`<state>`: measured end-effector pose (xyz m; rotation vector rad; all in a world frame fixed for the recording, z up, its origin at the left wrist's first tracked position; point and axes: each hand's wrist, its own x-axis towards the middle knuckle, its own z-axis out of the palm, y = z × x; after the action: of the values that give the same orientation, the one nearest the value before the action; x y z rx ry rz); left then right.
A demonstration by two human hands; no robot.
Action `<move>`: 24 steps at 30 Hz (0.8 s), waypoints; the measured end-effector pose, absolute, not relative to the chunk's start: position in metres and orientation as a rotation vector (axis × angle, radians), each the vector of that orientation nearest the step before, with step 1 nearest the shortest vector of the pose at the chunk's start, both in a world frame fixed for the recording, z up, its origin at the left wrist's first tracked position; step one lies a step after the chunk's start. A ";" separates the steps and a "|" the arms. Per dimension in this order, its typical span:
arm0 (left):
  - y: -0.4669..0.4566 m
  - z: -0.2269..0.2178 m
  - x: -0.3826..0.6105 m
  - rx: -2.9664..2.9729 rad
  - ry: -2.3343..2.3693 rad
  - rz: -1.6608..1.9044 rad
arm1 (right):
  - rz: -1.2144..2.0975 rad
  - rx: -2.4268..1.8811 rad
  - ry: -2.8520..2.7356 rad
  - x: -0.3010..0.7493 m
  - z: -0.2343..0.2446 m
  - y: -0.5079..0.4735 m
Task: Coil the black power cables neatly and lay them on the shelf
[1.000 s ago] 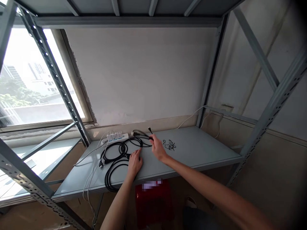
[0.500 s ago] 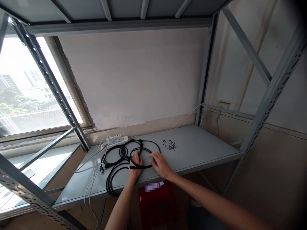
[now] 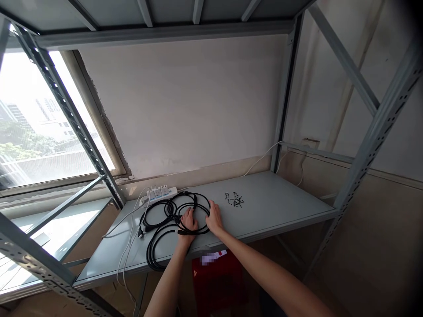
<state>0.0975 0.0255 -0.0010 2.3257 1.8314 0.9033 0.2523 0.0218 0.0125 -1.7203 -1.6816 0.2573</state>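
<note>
A coiled black cable [image 3: 200,232] lies near the front edge of the grey shelf. My left hand [image 3: 189,221] reaches into its loop with fingers curled down around the near-left strands. At the loop's right side, my right hand [image 3: 214,218] closes on the cable, thumb inside and fingers along the outer side. Touching it on the left is another black cable coil [image 3: 141,219] with a plug end. A further black coil [image 3: 149,252] lies in front, partly over the shelf's edge and partly behind my left forearm.
A white power strip [image 3: 168,193] with plugs stands by the wall. White cords [image 3: 127,253] hang over the shelf's front left. Thin black ties or wire pieces [image 3: 235,200] lie right of the coils. A red stool-like object [image 3: 218,281] stands below; metal posts [image 3: 358,176] frame the sides.
My right hand has moved left and taken hold of the loop's right side, where it was open before. The strand that arched out to the right is now drawn in against the coil.
</note>
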 end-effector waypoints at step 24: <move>0.002 0.014 0.102 2.407 1.773 1.036 | 0.507 -1.439 -0.994 0.277 0.001 0.025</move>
<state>0.1021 0.0021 0.0141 2.4067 1.7731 1.0356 0.2773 0.0250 0.0008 -1.4388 -0.9936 0.5072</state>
